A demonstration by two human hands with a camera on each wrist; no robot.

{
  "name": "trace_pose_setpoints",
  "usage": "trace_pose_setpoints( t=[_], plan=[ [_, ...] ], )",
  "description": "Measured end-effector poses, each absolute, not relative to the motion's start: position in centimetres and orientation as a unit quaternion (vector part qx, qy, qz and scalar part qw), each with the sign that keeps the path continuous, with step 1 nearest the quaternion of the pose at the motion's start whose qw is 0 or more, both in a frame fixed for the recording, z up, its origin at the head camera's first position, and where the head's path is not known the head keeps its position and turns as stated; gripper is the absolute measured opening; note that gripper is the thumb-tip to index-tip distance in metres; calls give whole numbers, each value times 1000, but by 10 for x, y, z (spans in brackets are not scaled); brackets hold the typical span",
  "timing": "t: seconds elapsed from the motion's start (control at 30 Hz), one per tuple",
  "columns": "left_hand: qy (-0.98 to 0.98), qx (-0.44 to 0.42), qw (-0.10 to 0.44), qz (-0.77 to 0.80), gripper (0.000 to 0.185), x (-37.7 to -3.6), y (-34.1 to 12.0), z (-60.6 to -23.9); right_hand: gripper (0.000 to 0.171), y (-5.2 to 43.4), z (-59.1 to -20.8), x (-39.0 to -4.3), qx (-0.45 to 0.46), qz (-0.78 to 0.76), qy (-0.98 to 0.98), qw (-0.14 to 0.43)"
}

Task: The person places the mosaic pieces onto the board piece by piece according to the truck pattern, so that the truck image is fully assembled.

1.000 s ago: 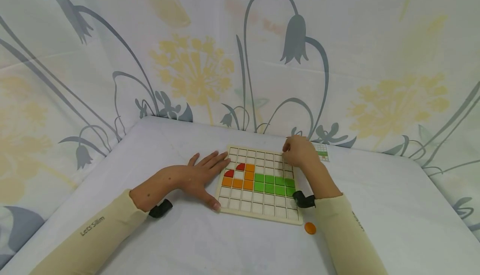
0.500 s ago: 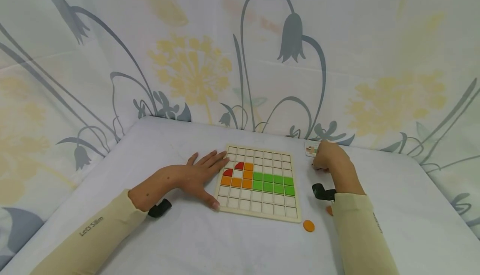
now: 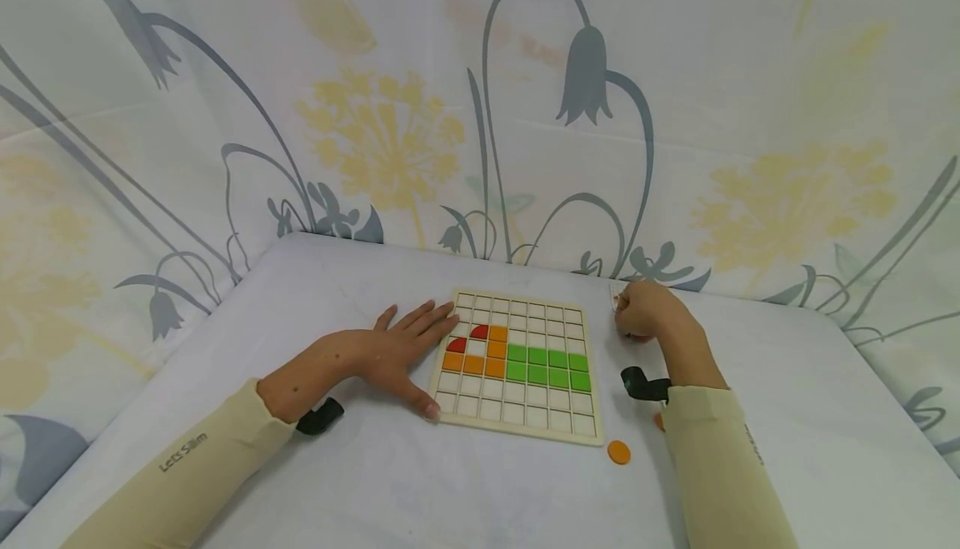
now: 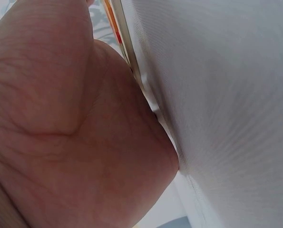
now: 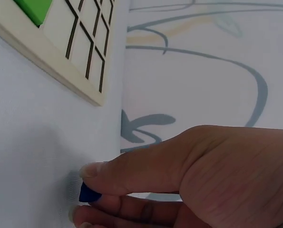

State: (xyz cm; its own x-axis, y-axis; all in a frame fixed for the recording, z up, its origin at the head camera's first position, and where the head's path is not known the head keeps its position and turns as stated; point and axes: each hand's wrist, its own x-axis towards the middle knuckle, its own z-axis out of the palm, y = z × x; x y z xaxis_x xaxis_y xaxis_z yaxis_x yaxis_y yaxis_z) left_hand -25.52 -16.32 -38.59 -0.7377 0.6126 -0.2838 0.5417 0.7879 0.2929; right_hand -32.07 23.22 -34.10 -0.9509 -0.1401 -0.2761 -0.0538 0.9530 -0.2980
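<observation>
A cream grid board (image 3: 525, 432) lies on the white cloth, with orange, red and green pieces set in its squares. My left hand (image 3: 397, 357) is spread along the board's left side, fingertips at its upper edge and thumb at the lower left corner. The left wrist view shows mostly the palm (image 4: 84, 128) close beside the board. To the right of the board is my right hand (image 3: 652, 316), low over the cloth. Its thumb and fingers pinch a small dark blue piece (image 5: 89, 194), partly hidden by them. A small printed card (image 3: 615, 291) shows behind this hand, mostly covered.
A round orange piece (image 3: 618, 452) lies just off the board's lower right corner. Another orange piece (image 3: 660, 421) is partly hidden by the right sleeve. A flower-printed curtain (image 3: 480, 116) rises behind the cloth-covered surface (image 3: 450, 499).
My right hand has moved from the board's upper right edge rightward to beside the card, then slightly left over it. The board's right side is now uncovered. My left hand has stayed in place.
</observation>
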Motion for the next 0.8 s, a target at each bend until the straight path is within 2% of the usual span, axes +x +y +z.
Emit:
trace_pose_setpoints(
  t=[0.23, 0.43, 0.67, 0.8],
  plan=[
    [927, 315, 182, 96, 134, -256, -165, -387, 5, 214, -331, -315, -77, -181, 971, 133],
    [926, 319, 177, 98, 134, -256, -166, -388, 7, 191, -326, -309, -118, -241, 955, 125],
    [925, 319, 179, 99, 133, -256, -166, -388, 5, 161, -329, -302, -185, -283, 937, 87],
    [926, 317, 182, 99, 133, -256, -165, -387, 3, 144, -332, -296, -214, -309, 922, 94]
  ],
)
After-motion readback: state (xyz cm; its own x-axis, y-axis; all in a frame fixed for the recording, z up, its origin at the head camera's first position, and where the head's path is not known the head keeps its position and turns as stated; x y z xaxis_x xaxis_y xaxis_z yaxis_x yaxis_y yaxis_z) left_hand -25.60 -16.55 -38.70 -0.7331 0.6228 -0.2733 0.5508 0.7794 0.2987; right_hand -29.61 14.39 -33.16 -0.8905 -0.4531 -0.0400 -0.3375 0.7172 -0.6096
